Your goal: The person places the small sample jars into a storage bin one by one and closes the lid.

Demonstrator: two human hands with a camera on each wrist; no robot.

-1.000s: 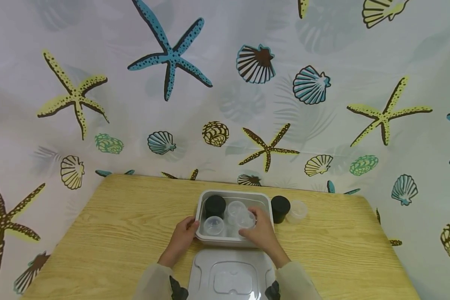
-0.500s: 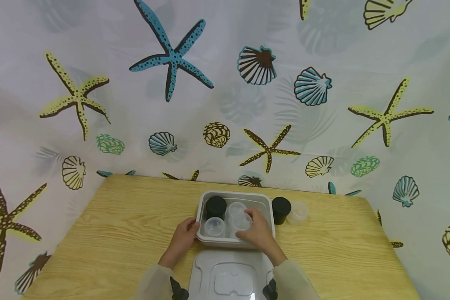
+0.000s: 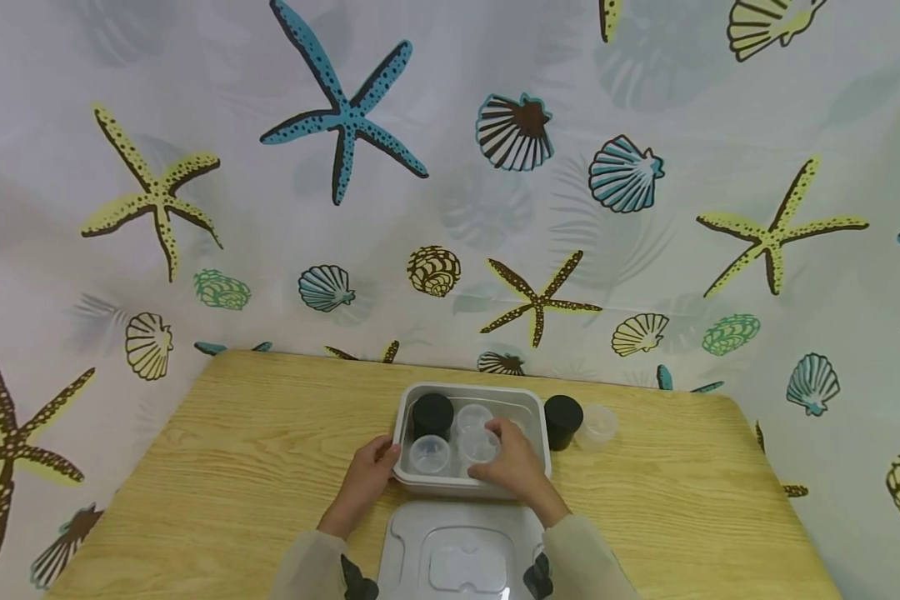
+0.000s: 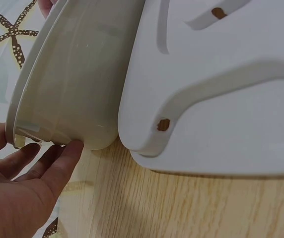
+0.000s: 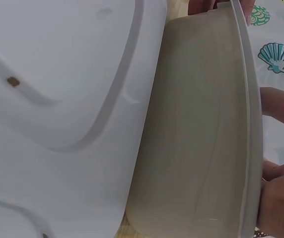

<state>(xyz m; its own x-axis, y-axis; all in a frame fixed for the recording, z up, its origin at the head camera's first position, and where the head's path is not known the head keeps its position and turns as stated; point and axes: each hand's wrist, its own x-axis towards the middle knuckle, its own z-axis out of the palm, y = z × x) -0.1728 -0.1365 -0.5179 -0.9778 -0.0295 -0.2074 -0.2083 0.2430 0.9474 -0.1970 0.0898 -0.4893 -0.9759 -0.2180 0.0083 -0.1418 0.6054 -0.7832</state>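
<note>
A white rectangular box stands on the table, and its inside shows in the head view. My left hand grips the box's left edge, thumb at the rim and fingers against the outer wall in the left wrist view. Inside the box, my right hand holds a clear plastic cup between thumb and fingers, at the front right. A black round container stands at the back left of the box. One clear cup sits in front of it, another clear cup beside it.
The white box lid lies on the wooden table just in front of the box. Right of the box stand a second black container and a clear cup. A patterned cloth hangs behind the table.
My right hand has shifted slightly left and down with the clear cup, which now sits in line with the cup at the front left. My left hand keeps its grip on the box.
</note>
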